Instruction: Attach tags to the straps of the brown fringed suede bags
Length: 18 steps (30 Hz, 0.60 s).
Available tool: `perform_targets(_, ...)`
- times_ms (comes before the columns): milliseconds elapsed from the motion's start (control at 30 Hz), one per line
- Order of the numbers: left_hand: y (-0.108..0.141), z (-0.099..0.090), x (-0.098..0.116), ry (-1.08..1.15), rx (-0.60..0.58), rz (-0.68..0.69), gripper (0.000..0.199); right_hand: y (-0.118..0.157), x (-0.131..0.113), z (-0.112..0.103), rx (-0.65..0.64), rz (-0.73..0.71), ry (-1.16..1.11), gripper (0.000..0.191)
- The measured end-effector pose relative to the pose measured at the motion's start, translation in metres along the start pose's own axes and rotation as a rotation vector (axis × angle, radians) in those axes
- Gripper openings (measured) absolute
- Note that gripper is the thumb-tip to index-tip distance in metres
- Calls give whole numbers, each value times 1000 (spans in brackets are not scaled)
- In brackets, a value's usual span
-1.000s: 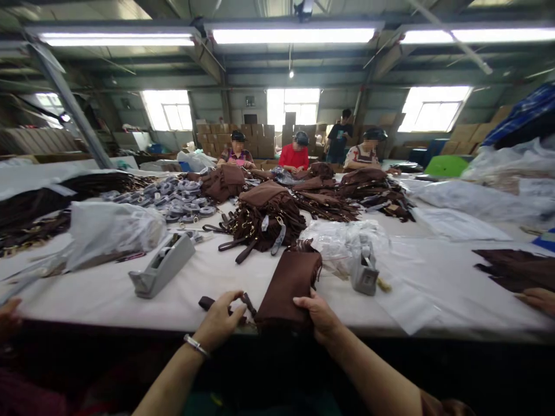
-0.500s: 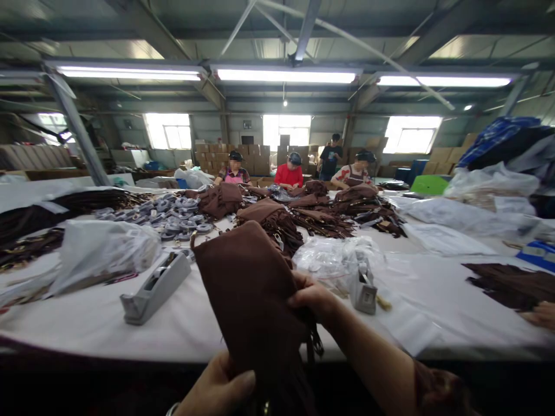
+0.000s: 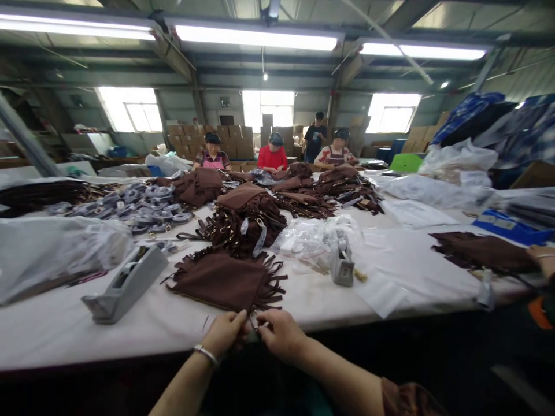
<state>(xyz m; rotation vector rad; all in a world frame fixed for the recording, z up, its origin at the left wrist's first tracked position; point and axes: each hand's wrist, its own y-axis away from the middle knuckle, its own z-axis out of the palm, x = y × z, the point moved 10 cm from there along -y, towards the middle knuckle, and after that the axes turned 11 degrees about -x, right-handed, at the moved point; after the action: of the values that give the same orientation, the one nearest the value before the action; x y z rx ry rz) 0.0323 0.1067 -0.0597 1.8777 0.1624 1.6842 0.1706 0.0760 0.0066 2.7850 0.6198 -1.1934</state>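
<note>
A brown fringed bag [image 3: 223,281] lies flat on the white-covered table, its fringes spread to the right and back. At its near corner, by the table's front edge, my left hand [image 3: 225,333] has its fingers pressed together on the corner. Just to the right, my right hand [image 3: 280,332] pinches a small metal clasp [image 3: 254,319] beside that corner. The two hands are almost touching. A heap of similar brown bags [image 3: 249,222] with gold rings and tags stands behind the flat one.
Grey tape dispensers stand left [image 3: 125,283] and right [image 3: 341,263], with clear plastic bags [image 3: 303,238] near the right one. Grey rolled pieces [image 3: 147,205] lie at the back left. Another person's hand [image 3: 544,257] touches a brown fringed piece [image 3: 489,252] at right. Several people are behind the table.
The brown bag has gone from being held up in both hands to lying flat on the table. Both hands have come together at its near corner. The view has tilted down and shifted right.
</note>
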Motion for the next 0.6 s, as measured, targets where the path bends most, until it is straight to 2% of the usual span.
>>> perform_targets(133,18,5,-10,321,-28,-150,27,9,7,8,-57,-2,0,23)
perform_targets(233,26,24,-18,588,-88,-249,22,4,1,8,-70,-12,3,21)
perform_targets(333,27,38,-19,751,-92,-231,15,3,-13,19,-147,-78,-29,16)
perform_targets(400,23,39,-19,750,-47,-162,11,3,-13,22,-178,-78,-33,16)
perform_targets(467,19,38,-21,686,-23,-108,11,0,-3,9,-122,-32,-5,17)
perform_targets(600,9,39,-34,575,-38,-92,26,-7,33,-58,109,66,62,24)
